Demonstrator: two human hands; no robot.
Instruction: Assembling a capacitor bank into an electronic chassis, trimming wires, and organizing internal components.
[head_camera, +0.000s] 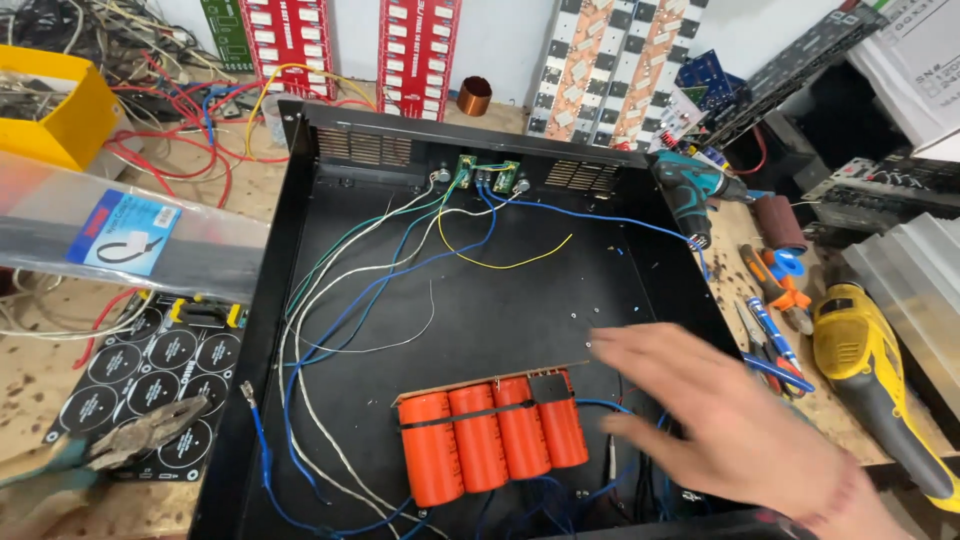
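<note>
My right hand (730, 420) hovers open, fingers spread, over the near right part of a black metal chassis (275, 260), just right of a bank of several orange cylindrical capacitors (495, 435) strapped together on a board. It holds nothing and looks motion-blurred. Loose blue, white, green and yellow wires (400, 270) run across the chassis floor from small green boards (487, 175) at the back wall. My left hand is out of view.
Pliers (130, 440) lie on a black round-pad circuit board (150, 370) at the left. A bag of cable ties (120, 235), a yellow bin (60, 105), a teal drill (695, 190), a yellow power tool (865, 370), screwdrivers (770, 335) and red circuit boards (415, 55) surround the chassis.
</note>
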